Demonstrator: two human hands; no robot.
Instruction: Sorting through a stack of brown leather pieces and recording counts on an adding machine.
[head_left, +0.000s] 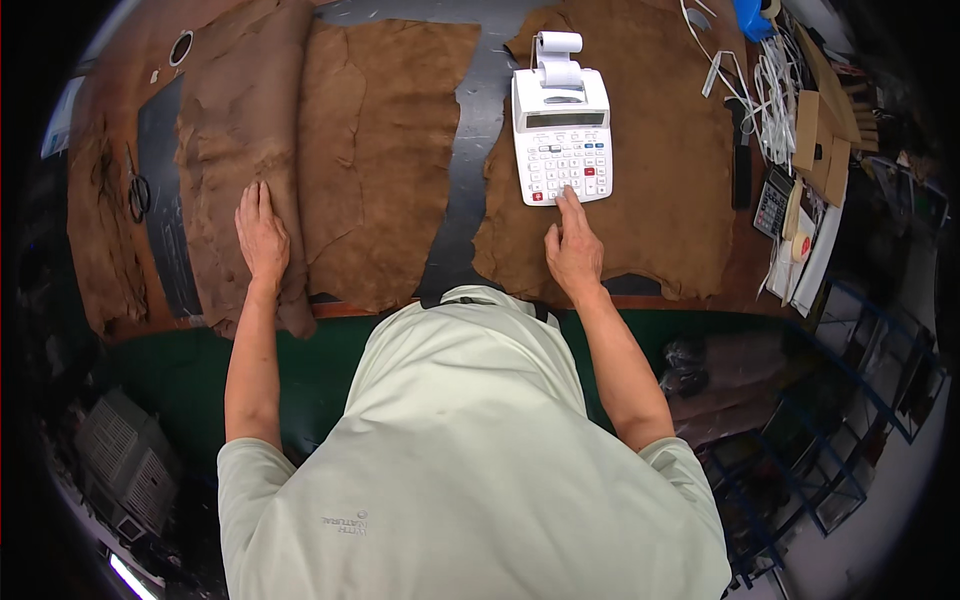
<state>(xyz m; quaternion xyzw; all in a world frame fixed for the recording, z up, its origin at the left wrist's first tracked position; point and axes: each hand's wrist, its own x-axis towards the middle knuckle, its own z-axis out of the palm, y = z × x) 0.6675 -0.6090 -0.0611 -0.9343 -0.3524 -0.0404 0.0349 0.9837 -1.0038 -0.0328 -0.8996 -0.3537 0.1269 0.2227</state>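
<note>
My left hand [263,238] lies flat with its fingers stretched out on a folded brown leather hide [232,110] at the left of the table. At the right, my right hand [576,250] reaches to the lower keys of a white printing calculator [566,112], its fingertips at the number keys and nothing held. A paper roll [558,72] stands at the calculator's back. Under the calculator spreads a brown suede-like hide [660,200]. Another such hide [395,150] lies in the middle, beside the folded one.
Black-handled scissors [139,195] and a tape roll [180,48] sit on the far left. Along the right edge are a dark calculator [773,202], tangled white strips [776,95] and a cardboard box [822,150]. Below right stands a blue metal frame [868,375].
</note>
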